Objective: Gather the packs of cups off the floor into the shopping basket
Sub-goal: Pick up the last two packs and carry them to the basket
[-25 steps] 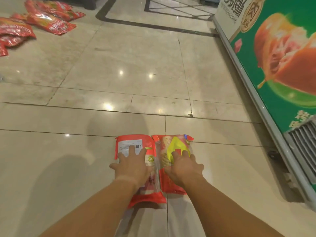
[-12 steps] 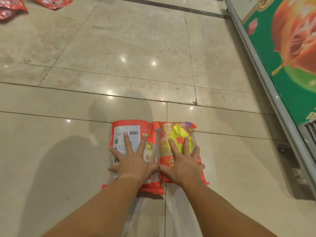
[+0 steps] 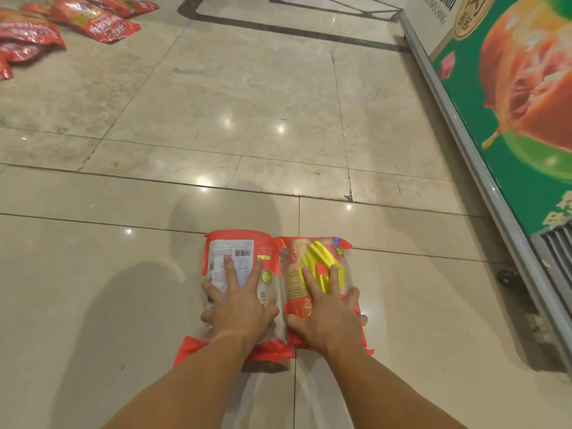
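Packs of cups lie side by side on the floor (image 3: 387, 305), long way pointing away. Left hand (image 3: 240, 308) presses the left pack (image 3: 240, 253), right hand (image 3: 328, 314) the right pack (image 3: 297, 274), fingers spread flat.

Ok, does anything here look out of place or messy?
Yes. Two packs of cups lie flat on the floor under the left hand and right hand. More red packets lie scattered at far left. No basket is in view.
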Available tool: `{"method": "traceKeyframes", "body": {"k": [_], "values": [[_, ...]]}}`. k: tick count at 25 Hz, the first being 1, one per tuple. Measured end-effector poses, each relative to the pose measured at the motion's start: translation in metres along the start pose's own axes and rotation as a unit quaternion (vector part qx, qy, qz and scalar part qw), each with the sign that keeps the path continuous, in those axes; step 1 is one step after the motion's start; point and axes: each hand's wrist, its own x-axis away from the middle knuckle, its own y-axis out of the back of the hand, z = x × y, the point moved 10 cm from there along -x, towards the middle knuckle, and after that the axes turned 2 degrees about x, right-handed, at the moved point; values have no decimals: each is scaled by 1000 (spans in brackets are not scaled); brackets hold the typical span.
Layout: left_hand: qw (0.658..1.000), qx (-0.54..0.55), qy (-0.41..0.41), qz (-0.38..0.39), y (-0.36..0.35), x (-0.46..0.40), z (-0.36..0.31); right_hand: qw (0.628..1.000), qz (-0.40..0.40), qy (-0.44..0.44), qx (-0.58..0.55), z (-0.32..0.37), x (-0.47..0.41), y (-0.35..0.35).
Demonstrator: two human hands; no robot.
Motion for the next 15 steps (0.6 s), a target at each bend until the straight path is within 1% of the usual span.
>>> {"method": "traceKeyframes", "body": {"k": [2,4,5,6,7,8,9,10,15], "values": [[1000,-14,-1,-10,16,18,-5,1000,-11,-2,-3,4,16,11],[1000,-22,-8,12,36,53,-9,1000,3,-17,-4,3,50,27],[999,-27,-28,0,42,59,-16,1000,-16,-18,0,2,54,35],[999,-39,-23,10,59,85,-15,1000,0,-23,7,2,79,48],[999,-44,-10,17,82,120,-13,999,12,-26,14,5,112,68],[999,-43,-6,15,107,148,-18,1000,5,-25,16,6,138,93],[998,-56,-3,20,136,192,-18,999,10,-20,26,10,183,119],[998,-58,-10,18,151,213,-21,1000,5,-9,28,14,203,134],[998,-50,-25,8,299,377,-29,1000,1,-12,3,30,376,269]]}}
